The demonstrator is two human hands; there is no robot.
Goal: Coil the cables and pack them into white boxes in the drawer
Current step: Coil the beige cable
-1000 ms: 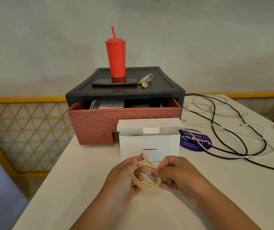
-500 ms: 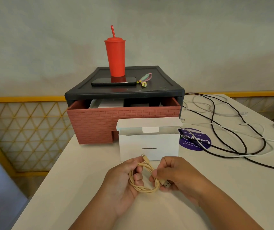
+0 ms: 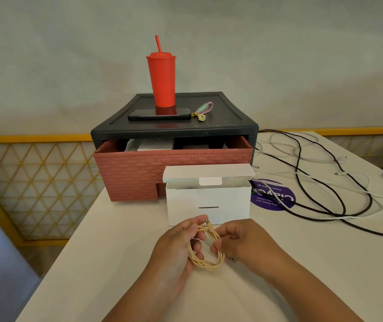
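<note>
Above the near edge of the white table (image 3: pixel 106 270), just in front of the open white cardboard box (image 3: pixel 209 201), both hands hold the cream-coloured cable wound into a small coil (image 3: pixel 206 263). The left hand (image 3: pixel 174 249) has its fingers curled round the coil's left side, thumb and forefinger up by the plug end (image 3: pixel 206 221) that pokes free at the top, and the right hand (image 3: pixel 239 240) pinches the right side between thumb and curled fingers. The likeliest trouble is the coil itself: nothing ties it, so it will probably spring apart once one hand lets go, starting from that free plug end, and loose loops could catch on the box's front wall or on the small tuck tab at the back of its mouth. The box looks light and stands just before the brick-patterned reddish plastic drawer (image 3: pixel 139 175); an off-centre push could tip it or shove it against the drawer front. Towards the table's right edge the loose black cable (image 3: pixel 339 205) and thin white cables (image 3: pixel 376 194) sprawl, one white strand reaching the box's right side, where it could be dragged along when the box is lifted. Room in the drawer, where another white box (image 3: pixel 148 145) shows, cannot be judged.
</note>
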